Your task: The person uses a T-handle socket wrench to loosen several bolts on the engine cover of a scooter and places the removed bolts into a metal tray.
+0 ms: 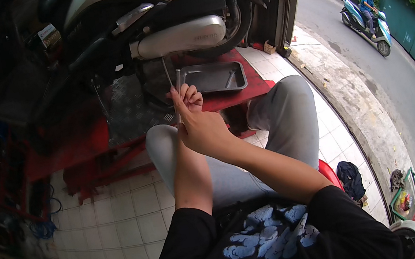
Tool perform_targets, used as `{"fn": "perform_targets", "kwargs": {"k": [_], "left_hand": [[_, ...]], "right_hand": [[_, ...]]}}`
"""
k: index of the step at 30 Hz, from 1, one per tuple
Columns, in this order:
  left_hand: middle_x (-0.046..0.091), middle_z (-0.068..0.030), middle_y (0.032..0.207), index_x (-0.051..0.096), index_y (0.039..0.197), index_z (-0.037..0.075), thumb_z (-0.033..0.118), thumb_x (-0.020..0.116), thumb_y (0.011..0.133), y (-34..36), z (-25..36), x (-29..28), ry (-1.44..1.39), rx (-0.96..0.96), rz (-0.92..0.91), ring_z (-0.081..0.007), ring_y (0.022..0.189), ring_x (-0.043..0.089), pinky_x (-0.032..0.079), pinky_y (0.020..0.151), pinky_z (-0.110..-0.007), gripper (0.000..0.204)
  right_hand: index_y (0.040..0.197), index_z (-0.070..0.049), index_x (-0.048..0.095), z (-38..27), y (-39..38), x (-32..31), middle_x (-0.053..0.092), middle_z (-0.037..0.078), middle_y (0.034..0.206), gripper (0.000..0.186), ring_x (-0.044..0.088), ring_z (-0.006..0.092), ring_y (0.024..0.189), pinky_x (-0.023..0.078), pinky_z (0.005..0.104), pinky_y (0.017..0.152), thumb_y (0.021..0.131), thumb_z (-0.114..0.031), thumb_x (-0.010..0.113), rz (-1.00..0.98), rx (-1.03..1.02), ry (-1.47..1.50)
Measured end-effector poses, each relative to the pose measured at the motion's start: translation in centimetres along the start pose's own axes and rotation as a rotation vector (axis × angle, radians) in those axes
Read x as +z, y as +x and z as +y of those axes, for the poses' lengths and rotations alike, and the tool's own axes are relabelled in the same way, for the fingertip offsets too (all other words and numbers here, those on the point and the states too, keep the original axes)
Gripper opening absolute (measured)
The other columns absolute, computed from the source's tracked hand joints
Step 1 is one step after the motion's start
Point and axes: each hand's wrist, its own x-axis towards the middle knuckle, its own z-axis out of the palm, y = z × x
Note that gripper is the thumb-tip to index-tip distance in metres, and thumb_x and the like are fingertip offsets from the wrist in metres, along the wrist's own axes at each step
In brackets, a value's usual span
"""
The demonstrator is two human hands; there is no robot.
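Note:
A slim metal T-handle wrench [166, 71] runs from under the silver engine cover [179, 37] of a motorbike down to my hands. Its crossbar [178, 77] stands nearly upright between my fingers. My right hand [202, 129] reaches across in front, closed at the crossbar's lower end, one finger stretched along it. Behind it, my left hand [191, 97] has its fingers curled by the wrench; the right hand partly hides it. A grey metal tray [201, 88] lies just beyond my hands with a small metal tool [231, 78] in it.
The motorbike stands on a red lift platform [67, 154] with a patterned metal plate [130, 106]. My knees flank the work, above white floor tiles [123, 213]. Dark cloth [350, 180] lies at the right. Outside, a person rides a scooter [373, 24] along the road.

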Motion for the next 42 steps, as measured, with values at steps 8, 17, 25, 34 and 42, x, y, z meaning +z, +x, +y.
{"fn": "perform_targets", "kwargs": {"k": [8, 17, 25, 34, 42], "left_hand": [[0.045, 0.0046, 0.066, 0.074, 0.084, 0.01, 0.043, 0.069, 0.091, 0.4, 1.0, -2.3, -0.038, 0.002, -0.024, -0.0077, 0.066, 0.039, 0.038, 0.063, -0.024, 0.034], [0.048, 0.0058, 0.067, 0.073, 0.083, 0.011, 0.041, 0.069, 0.092, 0.3, 2.1, -2.5, 0.029, -0.041, -0.049, -0.0078, 0.067, 0.04, 0.038, 0.064, -0.024, 0.032], [0.045, 0.0059, 0.067, 0.068, 0.076, 0.011, 0.035, 0.066, 0.096, 0.3, 0.6, -1.6, 0.054, -0.014, 0.002, -0.0088, 0.066, 0.04, 0.037, 0.064, -0.024, 0.031], [0.046, 0.0048, 0.069, 0.075, 0.092, 0.01, 0.03, 0.065, 0.096, 0.0, 1.5, -1.1, 0.05, -0.009, -0.088, -0.0077, 0.068, 0.04, 0.037, 0.063, -0.024, 0.022], [0.048, 0.0056, 0.066, 0.073, 0.084, 0.011, 0.031, 0.064, 0.097, 0.1, 0.3, -0.1, 0.094, -0.009, -0.032, -0.0073, 0.066, 0.041, 0.037, 0.063, -0.024, 0.025]], "right_hand": [[0.149, 0.005, 0.038, 2.7, -2.7, 3.6, 0.067, 0.021, 0.078, 0.073, 0.068, 0.0358, 0.063, 0.053, 0.0475, 0.057, 0.082, -0.016, 0.061, -0.133, 0.007, 0.036], [0.158, -0.017, 0.03, -0.5, 0.2, 0.3, 0.066, 0.018, 0.075, 0.078, 0.067, 0.036, 0.062, 0.052, 0.0479, 0.055, 0.085, -0.013, 0.057, -0.141, -0.034, 0.058], [0.149, 0.005, 0.038, 2.6, -1.1, 1.3, 0.068, 0.02, 0.076, 0.076, 0.069, 0.034, 0.064, 0.053, 0.0463, 0.056, 0.08, -0.018, 0.061, -0.242, 0.178, -0.067], [0.157, -0.011, 0.032, 0.4, -0.5, 1.9, 0.069, 0.02, 0.086, 0.075, 0.069, 0.0383, 0.071, 0.053, 0.0477, 0.059, 0.086, -0.013, 0.058, -0.186, -0.097, 0.139], [0.15, 0.01, 0.032, 1.1, 0.2, -1.5, 0.068, 0.021, 0.078, 0.079, 0.067, 0.0352, 0.06, 0.052, 0.0476, 0.056, 0.084, -0.023, 0.062, -0.182, 0.261, -0.032]]}}
